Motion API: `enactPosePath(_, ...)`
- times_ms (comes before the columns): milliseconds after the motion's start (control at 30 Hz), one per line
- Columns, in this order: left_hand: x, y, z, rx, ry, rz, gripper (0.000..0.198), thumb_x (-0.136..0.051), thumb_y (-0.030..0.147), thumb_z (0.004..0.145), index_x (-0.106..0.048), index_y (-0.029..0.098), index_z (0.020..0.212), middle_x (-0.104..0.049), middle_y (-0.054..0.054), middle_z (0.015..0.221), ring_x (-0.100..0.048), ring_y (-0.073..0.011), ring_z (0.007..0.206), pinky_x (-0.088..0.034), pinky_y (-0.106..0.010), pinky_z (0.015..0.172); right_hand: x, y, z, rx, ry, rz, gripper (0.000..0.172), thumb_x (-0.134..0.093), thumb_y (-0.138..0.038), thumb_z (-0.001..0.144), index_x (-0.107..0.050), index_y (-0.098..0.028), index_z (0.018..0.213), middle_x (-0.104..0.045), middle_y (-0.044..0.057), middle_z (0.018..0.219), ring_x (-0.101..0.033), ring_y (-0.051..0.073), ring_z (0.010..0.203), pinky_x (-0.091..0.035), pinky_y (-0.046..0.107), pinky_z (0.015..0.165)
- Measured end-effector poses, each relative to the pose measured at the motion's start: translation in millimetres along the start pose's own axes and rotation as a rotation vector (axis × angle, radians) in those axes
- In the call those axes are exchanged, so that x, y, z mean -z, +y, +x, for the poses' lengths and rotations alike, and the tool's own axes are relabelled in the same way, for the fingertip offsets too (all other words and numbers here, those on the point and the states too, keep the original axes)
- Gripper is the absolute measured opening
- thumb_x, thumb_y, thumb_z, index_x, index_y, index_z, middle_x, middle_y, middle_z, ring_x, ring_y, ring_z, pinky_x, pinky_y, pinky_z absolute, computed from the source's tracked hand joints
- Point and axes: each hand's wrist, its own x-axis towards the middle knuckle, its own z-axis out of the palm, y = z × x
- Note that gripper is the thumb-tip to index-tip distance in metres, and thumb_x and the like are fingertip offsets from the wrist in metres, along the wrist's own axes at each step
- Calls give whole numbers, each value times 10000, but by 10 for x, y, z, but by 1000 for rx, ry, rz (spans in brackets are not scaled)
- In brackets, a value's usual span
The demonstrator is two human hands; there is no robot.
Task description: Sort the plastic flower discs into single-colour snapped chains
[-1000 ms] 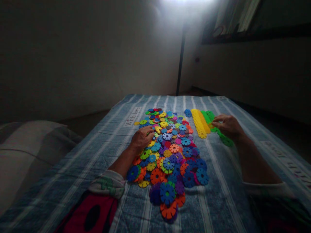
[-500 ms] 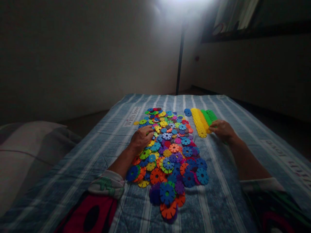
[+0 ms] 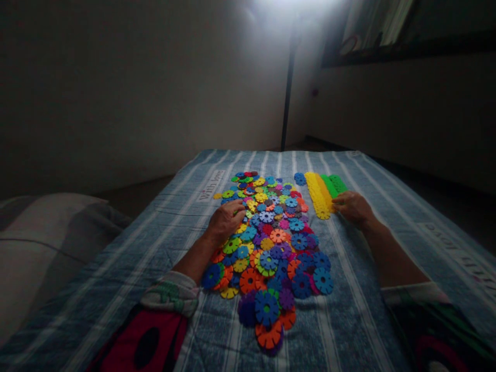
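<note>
A pile of colourful notched discs [image 3: 267, 243] lies spread over the striped cloth. My left hand [image 3: 228, 221] rests at the pile's left side, fingers pinched, with a bit of green showing at the fingertips. To the right of the pile are overlapping rows of yellow discs [image 3: 318, 196] and green discs [image 3: 336, 187], with a few blue discs [image 3: 299, 179] beside them. My right hand [image 3: 352, 207] is closed at the near end of these rows, touching the orange-yellow row; what its fingers grip is too small to make out.
The striped blue cloth [image 3: 155, 263] covers the bed-like surface. Pale fabric [image 3: 50, 248] bulges at the left. A dark pole [image 3: 287, 98] with a bright light stands behind the far edge, near the walls.
My right hand has shifted very slightly left along the near end of the rows. My left hand and the pile look unchanged.
</note>
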Motion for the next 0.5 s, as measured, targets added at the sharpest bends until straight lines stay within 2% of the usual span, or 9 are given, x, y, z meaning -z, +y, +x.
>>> enactPosePath(167,13,23,-4,14,-3,1,249,-469,298,792,-696,198,792,-689,-60,1083,-618,-209,1063,-461,-315,987,-20,50,3,-83,58,-19,262,-574,-259,757,-758,-201,935,-712,86,1035,-634,241,970,-487,325,825)
enactPosePath(500,-11,-6,-9,18,15,-4,240,-482,295,789,-701,199,803,-686,-64,1119,-615,-216,1087,-459,-327,1001,74,-6,-26,-185,220,40,272,-531,-263,762,-757,-169,880,-717,104,953,-646,260,912,-493,369,818)
